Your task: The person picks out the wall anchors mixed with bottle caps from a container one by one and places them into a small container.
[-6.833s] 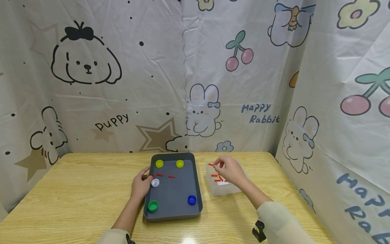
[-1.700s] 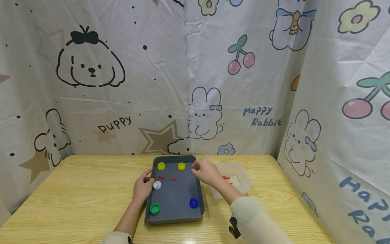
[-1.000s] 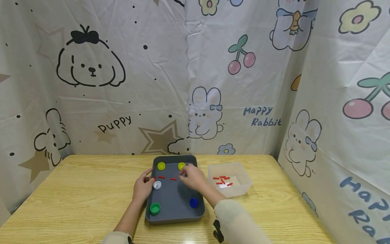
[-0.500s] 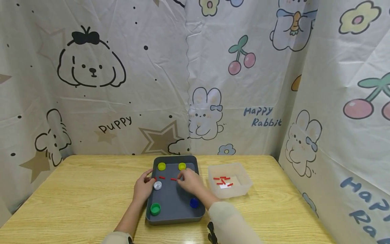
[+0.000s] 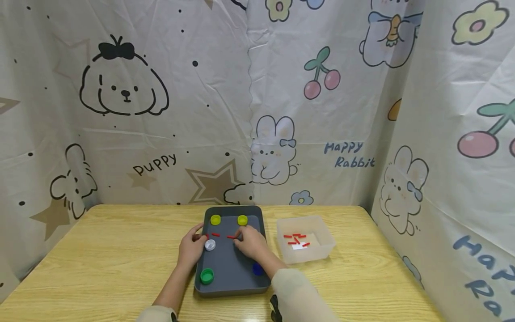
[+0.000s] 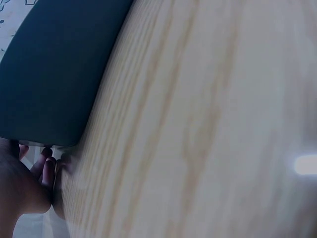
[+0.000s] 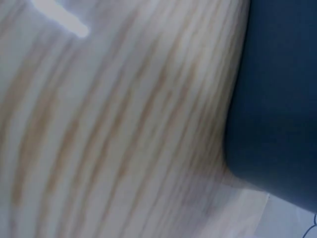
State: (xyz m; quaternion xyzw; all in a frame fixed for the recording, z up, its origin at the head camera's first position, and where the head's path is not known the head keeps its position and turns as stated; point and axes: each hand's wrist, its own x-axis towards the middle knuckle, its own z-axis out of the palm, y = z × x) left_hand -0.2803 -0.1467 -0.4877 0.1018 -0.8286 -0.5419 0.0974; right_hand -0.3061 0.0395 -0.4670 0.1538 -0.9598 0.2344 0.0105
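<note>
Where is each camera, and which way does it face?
Head: worn there, facing forward and down at the gray tray; left fingers, right fingers and sleeves show.
Left wrist: worn there, facing table and tray's outer side; left fingers show.
Right wrist: worn there, facing table and tray's outer side; no body part shows.
Both wrist views share tray and table.

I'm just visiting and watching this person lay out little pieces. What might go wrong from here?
Two small risks, I'd guess. The right hand has its fingertips right at a red stick in the gray tray, so it might nudge that stick askew. And the left hand grips the tray's side with its thumb close to the white cap, which a slip could shift.
</note>
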